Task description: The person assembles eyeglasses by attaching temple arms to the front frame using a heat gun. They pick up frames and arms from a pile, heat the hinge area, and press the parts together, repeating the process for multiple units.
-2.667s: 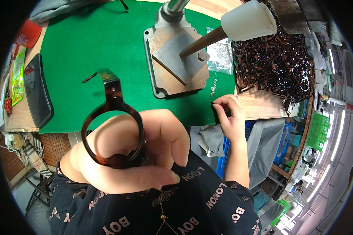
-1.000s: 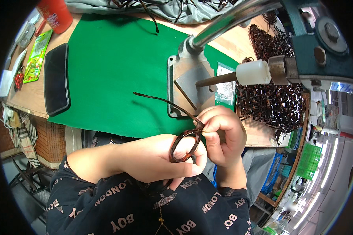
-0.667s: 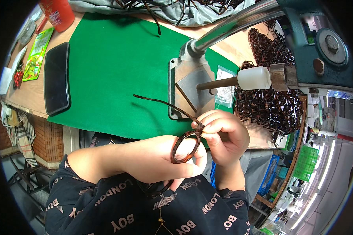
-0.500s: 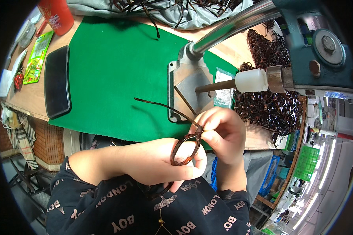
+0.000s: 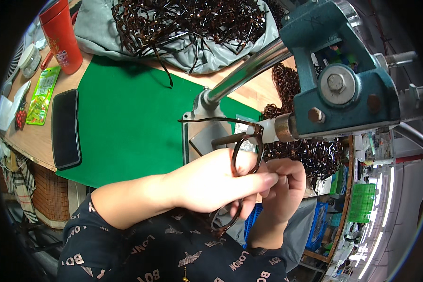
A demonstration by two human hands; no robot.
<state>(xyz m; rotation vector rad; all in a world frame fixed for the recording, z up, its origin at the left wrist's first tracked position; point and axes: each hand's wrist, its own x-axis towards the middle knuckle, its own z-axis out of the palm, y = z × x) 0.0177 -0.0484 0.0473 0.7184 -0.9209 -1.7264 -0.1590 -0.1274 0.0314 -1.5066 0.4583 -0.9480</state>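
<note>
My left hand (image 5: pixel 216 181) grips a tortoiseshell eyeglass frame (image 5: pixel 258 134), its thumb laid across the middle. One rim stands above the thumb, the other shows below my fingers. From the upper rim a temple arm reaches left, passing in front of a bench press (image 5: pixel 348 113). My right hand (image 5: pixel 286 188) is closed, fingertips pinched together against the left thumb tip. Whatever lies in that pinch is hidden. Beyond my hands are the press's base plate (image 5: pixel 199 129) and its dark rod (image 5: pixel 228 140).
A green mat (image 5: pixel 127 127) covers the wooden table. At left are a black phone (image 5: pixel 66 129), a green packet (image 5: pixel 42 96) and a red tumbler (image 5: pixel 62 40). Tortoiseshell frames (image 5: pixel 188 21) lie heaped on grey cloth at the back; another dark pile (image 5: pixel 310 157) sits at right.
The eyeglass frame has turned and risen toward the press. My right hand has left the temple hinge and come down beside the left thumb. The whole view has shifted.
</note>
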